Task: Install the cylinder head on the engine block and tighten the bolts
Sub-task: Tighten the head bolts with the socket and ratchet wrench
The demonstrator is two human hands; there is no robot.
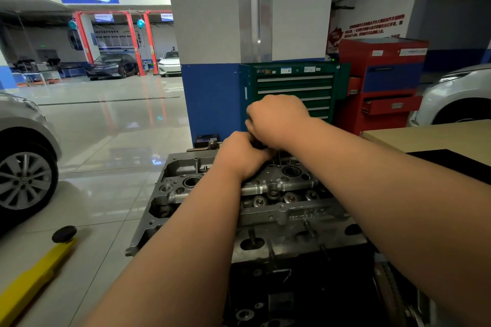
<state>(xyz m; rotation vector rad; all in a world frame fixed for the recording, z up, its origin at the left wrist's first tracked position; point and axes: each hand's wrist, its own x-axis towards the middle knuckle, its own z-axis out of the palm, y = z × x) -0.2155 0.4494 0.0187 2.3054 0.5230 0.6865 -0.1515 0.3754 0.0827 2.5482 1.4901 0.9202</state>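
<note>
Frame centre: left hand (240, 155) and right hand (279, 119) curling round dark tool (257, 144) over cylinder head (265, 210), it looking heavy, rigid metal; tool likely needing firm handle grip.

The cylinder head (268, 214) is bare grey metal. The tool cabinet (292, 85) is green with silver strips; the tool cart (385, 79) is red.
</note>
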